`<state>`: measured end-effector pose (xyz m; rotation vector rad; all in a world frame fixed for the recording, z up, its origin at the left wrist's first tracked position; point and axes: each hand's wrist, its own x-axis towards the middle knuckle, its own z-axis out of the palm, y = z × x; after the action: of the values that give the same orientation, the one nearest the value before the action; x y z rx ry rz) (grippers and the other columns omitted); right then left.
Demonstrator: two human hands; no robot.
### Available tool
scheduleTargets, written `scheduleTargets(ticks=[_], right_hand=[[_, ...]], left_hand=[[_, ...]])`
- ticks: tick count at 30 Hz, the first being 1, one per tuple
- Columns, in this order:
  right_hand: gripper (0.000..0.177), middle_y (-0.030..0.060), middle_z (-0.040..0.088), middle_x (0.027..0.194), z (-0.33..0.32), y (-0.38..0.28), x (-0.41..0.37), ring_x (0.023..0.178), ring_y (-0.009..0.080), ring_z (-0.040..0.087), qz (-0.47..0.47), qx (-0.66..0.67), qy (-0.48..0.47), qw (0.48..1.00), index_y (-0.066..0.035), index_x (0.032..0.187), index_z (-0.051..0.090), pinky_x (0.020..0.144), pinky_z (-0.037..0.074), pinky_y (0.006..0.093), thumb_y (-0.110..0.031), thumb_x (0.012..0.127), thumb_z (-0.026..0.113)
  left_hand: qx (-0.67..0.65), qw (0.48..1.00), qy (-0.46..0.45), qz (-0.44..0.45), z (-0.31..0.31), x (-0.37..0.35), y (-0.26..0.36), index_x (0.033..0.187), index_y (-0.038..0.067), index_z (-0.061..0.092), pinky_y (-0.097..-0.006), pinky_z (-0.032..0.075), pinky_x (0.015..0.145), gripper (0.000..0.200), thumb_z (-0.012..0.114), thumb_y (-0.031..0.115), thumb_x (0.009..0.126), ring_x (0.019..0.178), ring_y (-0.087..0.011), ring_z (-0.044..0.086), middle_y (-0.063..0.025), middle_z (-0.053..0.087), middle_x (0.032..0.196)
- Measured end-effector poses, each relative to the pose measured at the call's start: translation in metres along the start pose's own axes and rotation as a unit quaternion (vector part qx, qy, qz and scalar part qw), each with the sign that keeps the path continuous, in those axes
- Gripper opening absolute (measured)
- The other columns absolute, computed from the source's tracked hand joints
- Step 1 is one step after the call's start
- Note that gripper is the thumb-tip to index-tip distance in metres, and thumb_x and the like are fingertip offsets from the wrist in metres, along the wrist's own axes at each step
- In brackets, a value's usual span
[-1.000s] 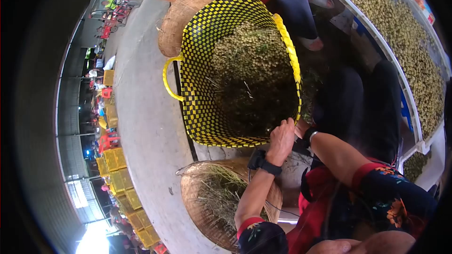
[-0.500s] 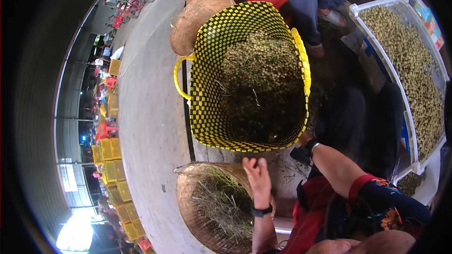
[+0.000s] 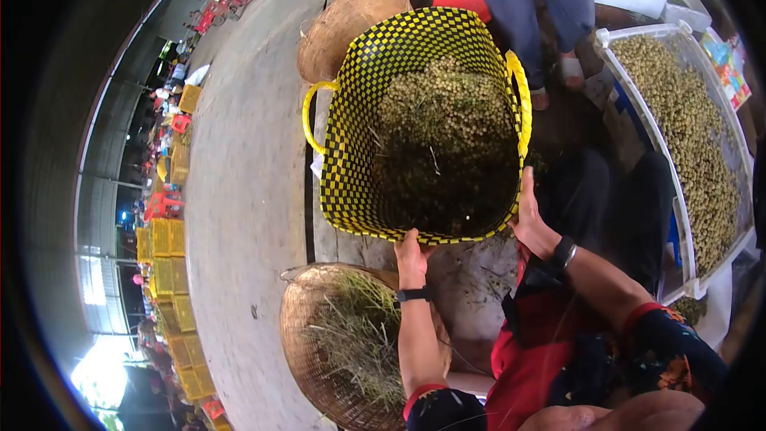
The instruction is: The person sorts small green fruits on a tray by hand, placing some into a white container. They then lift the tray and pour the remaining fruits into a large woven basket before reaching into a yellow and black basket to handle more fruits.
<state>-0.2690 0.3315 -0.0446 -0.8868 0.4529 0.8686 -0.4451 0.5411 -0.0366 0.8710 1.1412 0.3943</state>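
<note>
A large yellow-and-black checkered woven basket [image 3: 351, 183] stands in front of me, its near half in shadow. Inside it lie small round tan fruits [image 3: 447, 100] with bits of green stem among them. My left hand [image 3: 412, 257] grips the near rim, thumb over the edge. At the near right corner, my right hand [image 3: 530, 215] holds the basket's side; some of its fingers are hidden behind the weave. Just left of my left forearm sits a round wicker basket [image 3: 299, 327] filled with thin green and dry stems [image 3: 359, 335].
Another wicker basket [image 3: 343, 28] stands behind the checkered one. On the right is a white-rimmed clear crate [image 3: 678, 172] of the same fruits. A person in dark trousers [image 3: 531, 12] stands opposite, hands at the top edge. Yellow crates [image 3: 167, 239] are stacked far left.
My left hand has gone from raised above the wicker basket to gripping the checkered basket's rim. My right hand has moved up its side. The other person's hands have come into view.
</note>
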Motion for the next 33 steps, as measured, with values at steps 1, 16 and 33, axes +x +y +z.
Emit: scheduleTargets(ticks=[1, 16, 33], right_hand=[[0.061, -0.0016, 0.061, 0.088, -0.001, 0.001, 0.002, 0.084, 0.0121, 0.061, -0.016, -0.035, -0.023, 0.999, -0.017, 0.121, 0.049, 0.063, 0.050, 0.0335, -0.069, 0.090, 0.045], [0.080, 0.0156, 0.045, 0.127, 0.000, -0.014, -0.022, 0.109, 0.0343, 0.048, 0.029, -0.175, 0.039, 0.983, -0.026, 0.149, 0.008, 0.084, 0.045, 0.0630, -0.021, 0.088, 0.059], [0.027, 0.0214, 0.050, 0.116, 0.078, 0.004, -0.066, 0.102, 0.0448, 0.060, 0.132, 0.040, -0.037, 0.990, -0.007, 0.117, 0.034, 0.085, 0.050, 0.0689, 0.000, 0.092, 0.043]], left_hand=[[-0.004, 1.000, -0.007, 0.013, -0.002, 0.003, -0.003, 0.108, 0.007, 0.056, -0.0464, 0.056, 0.061, 0.024, 0.062, 0.013, 0.086, 0.087, -0.0264, 0.061, -0.0083, 0.060, 0.098], [-0.081, 0.995, -0.053, 0.035, 0.035, -0.037, 0.010, 0.118, 0.008, 0.057, -0.0530, 0.053, 0.080, 0.038, 0.074, 0.014, 0.084, 0.098, -0.0290, 0.060, -0.0075, 0.061, 0.113], [0.147, 0.988, -0.006, 0.053, -0.019, 0.025, 0.099, 0.090, -0.002, 0.057, -0.0330, 0.058, 0.047, 0.015, 0.062, 0.005, 0.078, 0.059, -0.0202, 0.063, -0.0091, 0.061, 0.078]])
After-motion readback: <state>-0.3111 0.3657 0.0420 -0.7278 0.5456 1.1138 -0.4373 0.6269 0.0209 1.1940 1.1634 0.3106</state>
